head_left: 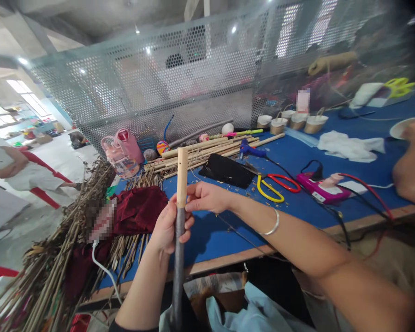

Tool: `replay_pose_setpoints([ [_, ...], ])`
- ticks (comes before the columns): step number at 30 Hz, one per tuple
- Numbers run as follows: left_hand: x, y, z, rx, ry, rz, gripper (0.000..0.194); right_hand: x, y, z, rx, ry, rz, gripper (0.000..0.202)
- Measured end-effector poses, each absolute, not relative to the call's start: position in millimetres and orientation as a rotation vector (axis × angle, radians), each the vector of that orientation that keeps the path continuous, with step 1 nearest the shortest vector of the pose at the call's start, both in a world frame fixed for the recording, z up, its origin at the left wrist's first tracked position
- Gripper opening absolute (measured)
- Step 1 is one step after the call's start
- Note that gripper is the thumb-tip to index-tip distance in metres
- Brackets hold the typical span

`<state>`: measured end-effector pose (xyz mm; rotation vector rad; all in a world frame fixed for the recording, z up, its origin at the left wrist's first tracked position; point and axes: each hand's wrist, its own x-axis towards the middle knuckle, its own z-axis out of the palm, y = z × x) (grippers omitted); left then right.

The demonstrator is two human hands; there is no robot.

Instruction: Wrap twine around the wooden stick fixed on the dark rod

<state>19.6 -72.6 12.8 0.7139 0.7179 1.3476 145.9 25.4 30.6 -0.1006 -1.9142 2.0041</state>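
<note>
A wooden stick (182,177), bare and pale at its top and dark grey below, stands almost upright in front of me. The fingers of my left hand (166,228) are wrapped round it just under the pale part. My right hand (205,197), with a bracelet on the wrist, reaches in from the right, its fingers closed at the stick where pale meets grey. Small dark holes show in the pale part. Behind the hands lie a black cloth (226,170), scissors (271,189) with yellow and red handles, and a blue glue gun (252,150).
Dry stalks (51,249) and a dark red cloth (140,210) cover the left side. Pale sticks (210,150) lie at the back by a mesh screen (166,87). A purple power strip (323,188) with cables and another person's hand (413,161) are at the right.
</note>
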Motion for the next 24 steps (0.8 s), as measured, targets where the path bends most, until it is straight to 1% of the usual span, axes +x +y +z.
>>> replay_pose_setpoints([
  [2,19,-71,13,0.702,0.706,1.346,0.046,141,32,28,-0.017,-1.882,2.102,0.04],
  [4,20,-72,14,0.707,0.738,1.348,0.05,138,33,23,-0.021,-1.81,2.125,0.038],
  [6,23,-77,17,0.761,0.85,1.377,0.049,138,31,16,-0.051,-1.751,2.128,0.037],
  [9,31,-92,20,0.96,1.23,1.506,0.04,141,25,8,-0.123,-1.706,2.114,0.038],
  [11,37,-102,20,1.063,1.596,1.643,0.042,144,22,5,-0.178,-1.704,2.053,0.039],
  [13,40,-109,18,1.113,1.782,1.65,0.036,145,21,5,-0.204,-1.713,2.003,0.04],
  [14,39,-110,17,1.122,1.78,1.606,0.032,146,21,6,-0.203,-1.723,1.996,0.041],
  [16,35,-110,13,1.086,1.625,1.476,0.026,147,22,8,-0.184,-1.744,2.013,0.042],
  [20,20,-106,4,0.88,1.171,1.281,0.029,151,23,11,-0.125,-1.775,2.037,0.037],
  [24,19,-103,-1,0.785,0.916,1.255,0.03,156,16,16,-0.06,-1.749,2.104,0.035],
])
